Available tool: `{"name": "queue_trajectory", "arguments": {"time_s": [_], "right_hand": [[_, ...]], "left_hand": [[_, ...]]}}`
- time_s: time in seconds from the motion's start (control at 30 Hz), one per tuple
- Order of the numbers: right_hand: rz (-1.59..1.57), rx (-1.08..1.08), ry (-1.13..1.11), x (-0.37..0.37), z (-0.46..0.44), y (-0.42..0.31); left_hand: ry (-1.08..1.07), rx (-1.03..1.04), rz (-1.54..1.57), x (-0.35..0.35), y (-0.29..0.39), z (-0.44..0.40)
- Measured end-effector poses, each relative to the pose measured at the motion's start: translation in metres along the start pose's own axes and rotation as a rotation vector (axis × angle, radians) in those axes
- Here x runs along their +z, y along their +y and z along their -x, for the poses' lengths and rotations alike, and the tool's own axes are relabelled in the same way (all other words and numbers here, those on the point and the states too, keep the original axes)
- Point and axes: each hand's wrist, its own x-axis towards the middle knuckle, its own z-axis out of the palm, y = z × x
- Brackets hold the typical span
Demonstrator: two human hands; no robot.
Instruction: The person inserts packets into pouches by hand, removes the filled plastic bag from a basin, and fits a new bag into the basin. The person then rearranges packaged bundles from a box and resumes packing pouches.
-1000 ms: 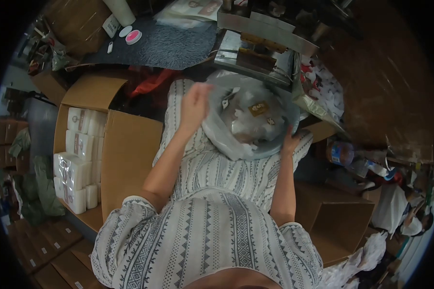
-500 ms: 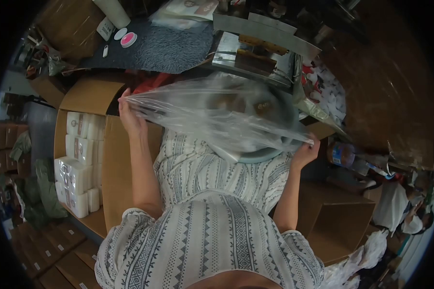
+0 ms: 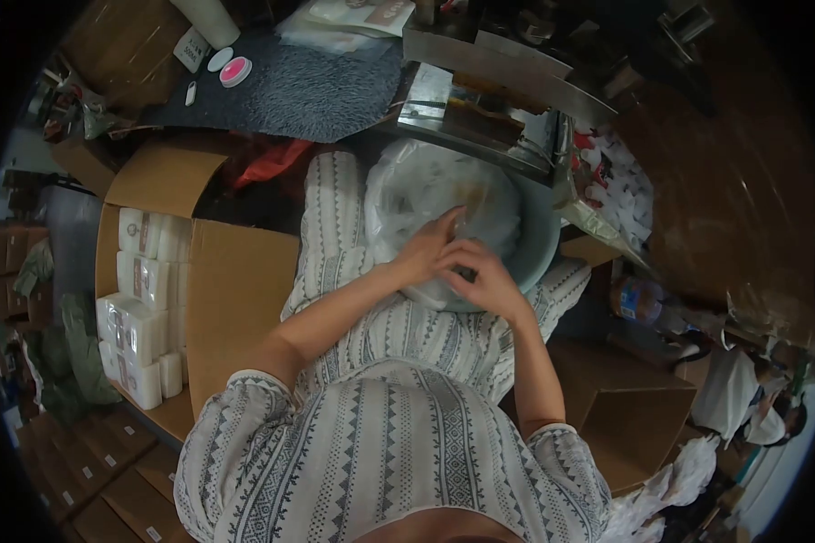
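A pale blue-green basin [image 3: 541,231] rests on my lap. Bunched, clear plastic film [image 3: 403,185] lies in and over it, hazing what is beneath. My left hand [image 3: 424,251] is over the film, fingers stretched toward the basin's middle. Close against its fingers is my right hand [image 3: 483,276], its fingers curled in a pinch over the near part of the basin. Anything between those fingertips is too small or hidden to make out.
At my left stands an open carton [image 3: 244,303] with white wrapped packs [image 3: 138,321]. Ahead, a dark textured mat [image 3: 321,86] lies beside a metal machine [image 3: 480,104]. A box of red and white pieces [image 3: 611,190] is at the right. Another person [image 3: 770,421] is far right.
My hands have come together from far apart over the basin. The film, stretched wide between them before, now lies bunched in and over the basin.
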Motion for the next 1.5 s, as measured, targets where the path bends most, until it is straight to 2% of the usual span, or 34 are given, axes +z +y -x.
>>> {"name": "queue_trajectory", "arguments": {"time_s": [0.07,0.1,0.17,0.3,0.37,0.4,0.47,0.6,0.67,0.7,0.77,0.8,0.87,0.9,0.97,1.1,1.2,1.27,1.3,1.37,1.4,1.47,1.5], "right_hand": [[-0.602,0.411,0.202,-0.006,-0.005,0.010],[-0.606,0.413,0.197,-0.009,-0.008,0.016],[-0.244,0.574,0.161,-0.011,-0.017,0.031],[-0.149,0.584,0.166,0.007,-0.018,0.052],[0.021,0.438,0.411,0.018,-0.015,0.043],[0.019,0.441,0.409,0.023,-0.016,0.035],[0.327,0.151,0.443,0.029,-0.018,0.019],[0.387,0.195,0.279,0.031,-0.007,0.028],[0.297,0.151,0.393,0.019,-0.012,0.035],[0.296,0.157,0.391,0.019,-0.018,0.039],[-0.568,0.613,0.499,0.022,-0.032,0.048],[-0.570,0.617,0.502,0.027,-0.029,0.058],[-0.588,0.978,0.221,0.033,-0.020,0.088],[-0.588,0.971,0.222,0.029,-0.022,0.091],[-1.027,0.847,0.227,0.027,-0.013,0.092],[-1.273,0.823,0.278,0.022,-0.032,0.097],[-1.193,0.882,0.374,0.044,-0.031,0.113],[-0.959,0.982,0.614,0.049,-0.032,0.111],[-0.961,0.984,0.611,0.048,-0.025,0.120],[-0.737,1.159,0.881,0.046,0.005,0.160],[-0.736,1.156,0.885,0.051,0.020,0.174],[-0.348,1.269,0.801,0.058,0.037,0.194],[-0.347,1.269,0.802,0.056,0.031,0.190]], "left_hand": [[0.143,-0.006,-0.002,0.007,-0.003,-0.003],[0.146,-0.012,-0.001,0.006,0.002,-0.005],[0.135,0.073,-0.068,0.000,0.011,-0.009],[0.031,-0.040,-0.115,-0.021,0.010,-0.016],[-0.259,-0.505,0.321,-0.040,0.005,-0.032],[-0.260,-0.508,0.323,-0.039,-0.002,-0.039],[-0.140,-0.631,1.068,-0.030,-0.017,-0.050],[-0.226,-0.521,1.168,-0.038,-0.016,-0.055],[-0.157,-0.424,0.566,-0.042,0.005,-0.051],[-0.161,-0.428,0.568,-0.042,0.013,-0.050],[-0.280,-0.009,-0.401,-0.038,0.023,-0.047],[-0.285,-0.011,-0.401,-0.034,0.010,-0.045],[0.150,0.325,-0.341,-0.025,-0.026,-0.048],[0.153,0.328,-0.346,-0.027,-0.027,-0.050],[0.330,0.407,-0.384,-0.021,-0.027,-0.045],[0.378,0.400,-0.583,-0.024,-0.019,-0.049],[0.345,0.407,-0.570,-0.026,-0.027,-0.049],[0.284,0.410,-0.578,-0.028,-0.041,-0.045],[0.284,0.406,-0.579,-0.031,-0.050,-0.039],[0.222,0.341,-0.608,-0.037,-0.070,-0.028],[0.222,0.345,-0.608,-0.037,-0.075,-0.025],[0.240,0.262,-0.309,-0.038,-0.081,-0.025],[0.240,0.263,-0.308,-0.040,-0.075,-0.034]]}}
